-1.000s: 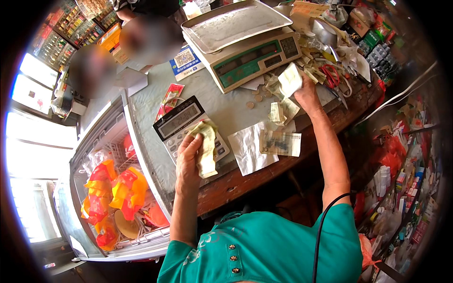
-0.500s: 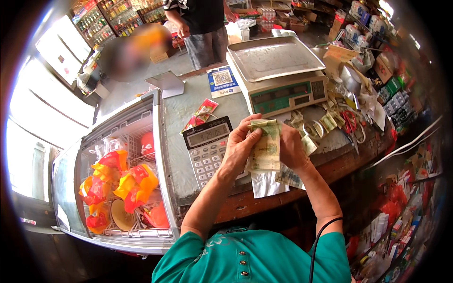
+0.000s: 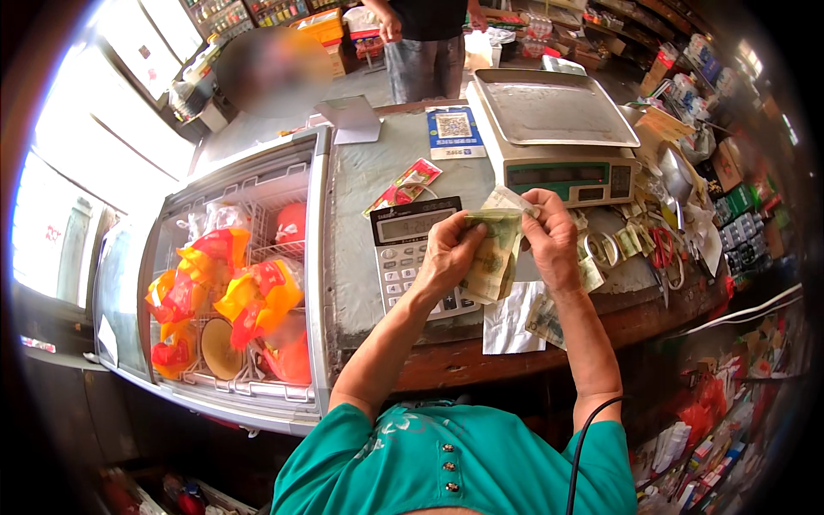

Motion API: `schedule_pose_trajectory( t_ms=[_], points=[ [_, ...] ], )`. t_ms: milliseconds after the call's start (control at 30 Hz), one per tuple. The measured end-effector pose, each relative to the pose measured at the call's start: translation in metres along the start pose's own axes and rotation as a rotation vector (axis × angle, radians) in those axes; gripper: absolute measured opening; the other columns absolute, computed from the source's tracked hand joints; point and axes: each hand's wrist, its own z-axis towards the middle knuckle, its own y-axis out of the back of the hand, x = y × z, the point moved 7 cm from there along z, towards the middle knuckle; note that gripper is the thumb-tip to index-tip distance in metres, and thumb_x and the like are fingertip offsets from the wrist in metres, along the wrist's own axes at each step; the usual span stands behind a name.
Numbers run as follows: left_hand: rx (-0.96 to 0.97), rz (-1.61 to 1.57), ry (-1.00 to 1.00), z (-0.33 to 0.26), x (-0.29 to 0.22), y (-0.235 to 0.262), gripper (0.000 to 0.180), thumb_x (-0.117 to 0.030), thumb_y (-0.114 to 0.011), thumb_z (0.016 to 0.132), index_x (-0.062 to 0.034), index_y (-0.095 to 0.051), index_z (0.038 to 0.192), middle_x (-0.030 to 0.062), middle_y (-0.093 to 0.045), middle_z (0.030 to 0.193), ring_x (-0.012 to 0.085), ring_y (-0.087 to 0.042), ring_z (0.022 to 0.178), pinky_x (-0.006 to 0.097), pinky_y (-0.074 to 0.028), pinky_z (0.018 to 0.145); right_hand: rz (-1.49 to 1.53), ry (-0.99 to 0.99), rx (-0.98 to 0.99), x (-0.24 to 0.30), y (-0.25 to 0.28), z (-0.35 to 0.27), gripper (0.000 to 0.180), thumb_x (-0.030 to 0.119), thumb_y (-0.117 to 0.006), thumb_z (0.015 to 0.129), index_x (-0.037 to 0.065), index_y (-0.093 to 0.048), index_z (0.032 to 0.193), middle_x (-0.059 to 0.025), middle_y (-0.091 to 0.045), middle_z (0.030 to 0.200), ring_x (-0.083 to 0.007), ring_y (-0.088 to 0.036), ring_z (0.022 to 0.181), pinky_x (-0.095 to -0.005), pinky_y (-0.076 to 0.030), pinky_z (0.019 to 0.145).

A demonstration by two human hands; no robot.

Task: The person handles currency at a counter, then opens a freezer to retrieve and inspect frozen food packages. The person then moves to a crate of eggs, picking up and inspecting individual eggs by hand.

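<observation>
My left hand (image 3: pixel 455 251) is closed on a small stack of green-yellow banknotes (image 3: pixel 495 257), thumb on top. A paler banknote (image 3: pixel 508 200) sticks up behind the stack, its right edge pinched in the fingers of my right hand (image 3: pixel 552 236). Below them on the counter, a white slip of paper (image 3: pixel 512 319) lies beside a darker banknote (image 3: pixel 545 319), partly covered by my right forearm. The grey calculator (image 3: pixel 402 257) sits left of my left hand, its lower keys partly hidden by that hand. More banknotes (image 3: pixel 631 239) are scattered right of my right hand.
A weighing scale (image 3: pixel 558 112) with a metal tray stands ahead. Red-handled scissors (image 3: pixel 663 249) and a tape roll lie right. A code card (image 3: pixel 455 131) and red packet (image 3: pixel 403 187) are on the counter (image 3: pixel 360 180). Left is an open chest freezer (image 3: pixel 319 283); a person (image 3: pixel 425 51) stands across.
My right hand has moved up and out from behind the stack and now pinches a paler note's edge. The view has shifted, so the counter sits further right.
</observation>
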Motion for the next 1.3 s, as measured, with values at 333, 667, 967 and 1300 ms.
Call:
schedule_pose_trajectory(
  t_ms=[333, 667, 967, 1300],
  points=[
    [-0.142, 0.131, 0.01, -0.003, -0.008, 0.033, 0.013, -0.011, -0.058, 0.085, 0.0015, -0.059, 0.084, -0.0024, -0.055, 0.066, 0.0029, -0.044, 0.061, 0.022, -0.04, 0.053, -0.953, 0.935, 0.037, 0.06, -0.068, -0.023, 0.024, 0.004, -0.064, 0.068, 0.004, -0.06, 0.091, -0.0073, -0.055, 0.089, -0.0233, -0.053, 0.079, -0.0337, -0.044, 0.071],
    [-0.26, 0.245, -0.134, -0.007, -0.019, 0.05, 0.01, -0.008, -0.062, 0.079, 0.0002, -0.058, 0.083, 0.0036, -0.058, 0.064, 0.0059, -0.048, 0.059, 0.024, -0.042, 0.054, -0.917, 0.751, 0.17, 0.04, -0.086, -0.002, 0.023, 0.004, -0.064, 0.061, 0.008, -0.053, 0.081, -0.0066, -0.052, 0.081, -0.0255, -0.052, 0.076, -0.0351, -0.042, 0.067],
    [-0.233, 0.454, -0.293, -0.016, -0.032, 0.05, 0.025, 0.003, -0.058, 0.074, -0.0003, -0.057, 0.098, 0.0138, -0.061, 0.085, 0.0259, -0.062, 0.079, 0.031, -0.048, 0.069, -0.577, 0.446, 0.207, 0.017, -0.083, 0.001, 0.014, -0.002, -0.057, 0.066, 0.004, -0.046, 0.072, -0.0082, -0.05, 0.06, -0.0227, -0.052, 0.053, -0.0307, -0.043, 0.053],
    [-0.206, 0.185, -0.137, -0.012, -0.024, 0.059, 0.029, 0.004, -0.058, 0.077, 0.0003, -0.056, 0.105, 0.01, -0.063, 0.093, 0.0142, -0.06, 0.085, 0.027, -0.048, 0.075, -0.062, 0.135, 0.217, 0.011, -0.072, 0.019, 0.014, -0.004, -0.057, 0.078, 0.003, -0.056, 0.091, 0.0016, -0.055, 0.08, -0.0048, -0.051, 0.068, -0.0208, -0.045, 0.064]
  ],
)
